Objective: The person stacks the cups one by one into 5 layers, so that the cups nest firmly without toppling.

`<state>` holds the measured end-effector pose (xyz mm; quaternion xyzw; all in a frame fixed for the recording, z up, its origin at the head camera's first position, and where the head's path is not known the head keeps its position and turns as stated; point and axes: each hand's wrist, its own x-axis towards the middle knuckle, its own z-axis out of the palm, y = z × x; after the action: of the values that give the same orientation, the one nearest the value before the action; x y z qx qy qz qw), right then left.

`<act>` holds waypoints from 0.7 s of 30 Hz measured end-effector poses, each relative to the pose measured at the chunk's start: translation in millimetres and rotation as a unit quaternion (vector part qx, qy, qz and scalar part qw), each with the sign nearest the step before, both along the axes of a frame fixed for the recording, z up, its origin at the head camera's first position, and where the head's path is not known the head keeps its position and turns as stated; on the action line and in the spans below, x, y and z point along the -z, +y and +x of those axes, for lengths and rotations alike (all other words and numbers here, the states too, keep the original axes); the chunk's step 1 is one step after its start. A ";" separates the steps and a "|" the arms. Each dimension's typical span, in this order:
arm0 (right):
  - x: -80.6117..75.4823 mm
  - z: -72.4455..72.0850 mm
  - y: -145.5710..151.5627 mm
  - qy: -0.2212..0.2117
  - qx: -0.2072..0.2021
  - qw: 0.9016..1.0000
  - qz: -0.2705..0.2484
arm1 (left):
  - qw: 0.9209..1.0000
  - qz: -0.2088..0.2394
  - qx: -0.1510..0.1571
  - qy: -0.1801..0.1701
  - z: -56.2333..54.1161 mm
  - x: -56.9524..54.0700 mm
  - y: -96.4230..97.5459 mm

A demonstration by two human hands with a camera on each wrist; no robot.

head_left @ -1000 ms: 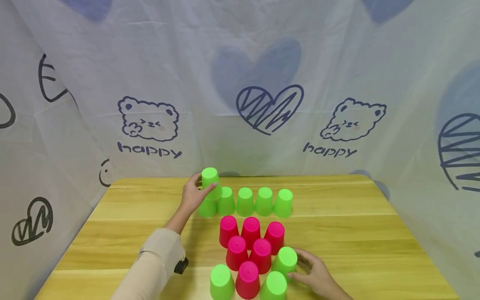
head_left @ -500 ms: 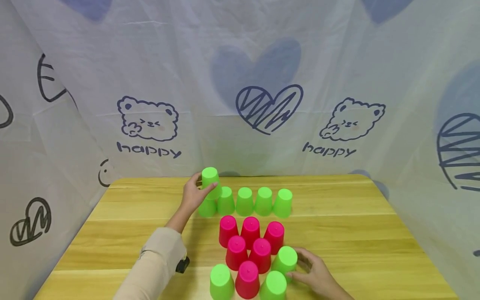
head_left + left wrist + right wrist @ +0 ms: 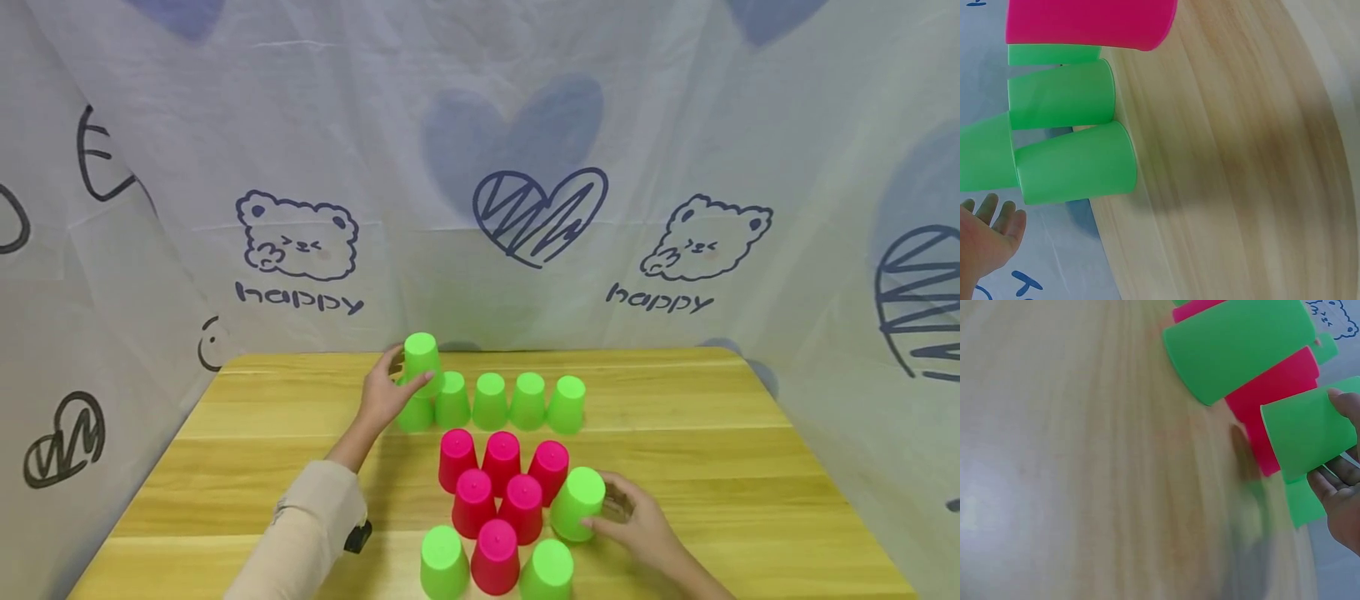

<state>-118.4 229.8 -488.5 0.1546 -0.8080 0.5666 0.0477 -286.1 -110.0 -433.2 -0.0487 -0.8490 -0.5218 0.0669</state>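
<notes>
In the head view, a green cup (image 3: 421,354) sits upside down atop the left end of a row of green cups (image 3: 490,402). My left hand (image 3: 382,396) is around its left side, thumb in front. The left wrist view shows the fingers (image 3: 1004,219) fairly straight, a small gap from that upper cup (image 3: 985,153). At the front right, my right hand (image 3: 637,518) grips another upside-down green cup (image 3: 579,502) between thumb and fingers. The right wrist view shows this held cup (image 3: 1313,428) raised off the table.
Several upside-down pink cups (image 3: 474,504) stand in a triangle at the table's (image 3: 712,467) middle. Two green cups, one on the left (image 3: 444,564) and one on the right (image 3: 547,571), flank the front pink cup. A printed cloth (image 3: 450,292) hangs behind the table.
My right hand has lifted its green cup up from beside the pink cups. The left hand's thumb has shifted slightly while the upper green cup stays in place.
</notes>
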 end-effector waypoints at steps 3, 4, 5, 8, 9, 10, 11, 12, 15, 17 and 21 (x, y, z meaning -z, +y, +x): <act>-4.7 -3.1 1.1 0.013 0.002 1.000 0.003 | 1.000 -0.016 -0.006 -0.009 2.9 0.3 -4.8; -6.4 -4.0 1.6 0.016 0.003 1.000 0.006 | 1.000 -0.020 -0.008 -0.010 4.1 0.2 -6.5; -8.1 -4.6 2.2 0.018 0.004 1.000 0.009 | 1.000 -0.023 -0.010 -0.009 5.2 0.2 -8.1; -13.7 -5.8 4.5 0.007 0.018 1.000 0.016 | 0.999 -0.031 -0.010 -0.004 8.5 0.2 -12.6; -15.8 -5.8 5.3 0.004 0.024 0.999 0.021 | 0.999 -0.030 -0.011 -0.004 9.7 0.4 -14.2; -17.8 -5.7 6.2 -0.001 0.029 0.999 0.023 | 1.000 -0.028 -0.010 -0.005 10.8 1.0 -15.9; -19.7 -5.8 7.0 -0.004 0.034 0.999 0.027 | 1.000 -0.028 -0.009 -0.006 11.9 1.7 -17.7; -21.7 -6.2 7.8 -0.004 0.038 0.999 0.028 | 1.000 -0.027 -0.008 -0.008 13.2 2.4 -19.6; -26.8 -7.4 10.0 0.011 0.035 0.999 0.038 | 1.000 -0.023 -0.006 -0.013 17.2 4.9 -25.0; -29.6 -8.8 11.6 0.020 0.032 0.998 0.041 | 1.000 -0.023 -0.005 -0.012 19.7 6.3 -27.9; -34.6 -10.9 13.1 0.028 0.030 0.998 0.047 | 1.000 -0.022 -0.002 -0.011 24.4 10.4 -33.0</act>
<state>-129.3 242.9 -454.0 0.1483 -0.8361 0.5220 0.0801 -261.7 -143.1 -443.6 -0.0430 -0.8610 -0.5035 0.0572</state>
